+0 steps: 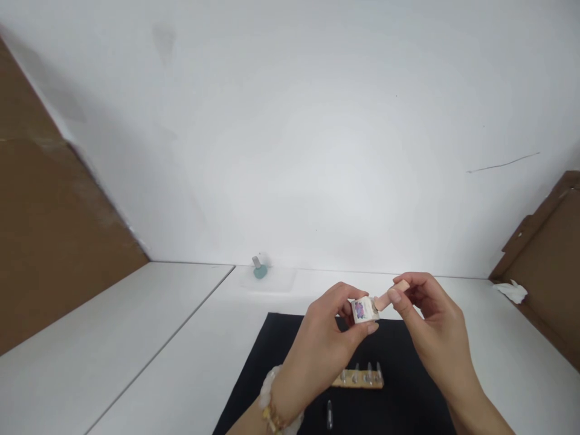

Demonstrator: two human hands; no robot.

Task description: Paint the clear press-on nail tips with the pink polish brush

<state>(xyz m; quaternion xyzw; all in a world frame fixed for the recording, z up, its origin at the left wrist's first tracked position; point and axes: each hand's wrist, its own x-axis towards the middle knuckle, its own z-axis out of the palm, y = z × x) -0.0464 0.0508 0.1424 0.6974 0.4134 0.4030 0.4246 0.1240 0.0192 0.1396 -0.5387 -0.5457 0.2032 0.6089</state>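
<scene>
My left hand (327, 329) is closed around a small white nail polish bottle (364, 310) with a purple flower print, tilted so its mouth points right. Between thumb and fingers, my right hand (432, 323) pinches a peach-coloured cap (392, 295), whose lower end is at the bottle's mouth. Whether the cap is still joined to the bottle I cannot tell. Both hands are raised above a black mat (408, 377). Below them, a wooden strip (360, 379) carries several clear upright nail tips, its left end hidden by my left hand. A single loose clear tip (330, 415) lies nearer to me.
A teal bottle with a grey cap (259, 269) sits on a clear sheet (281, 280) by the white back wall. Brown cardboard panels (54, 199) flank both sides. A crumpled white tissue (512, 292) is at the right. A seam runs across the white table (90, 338).
</scene>
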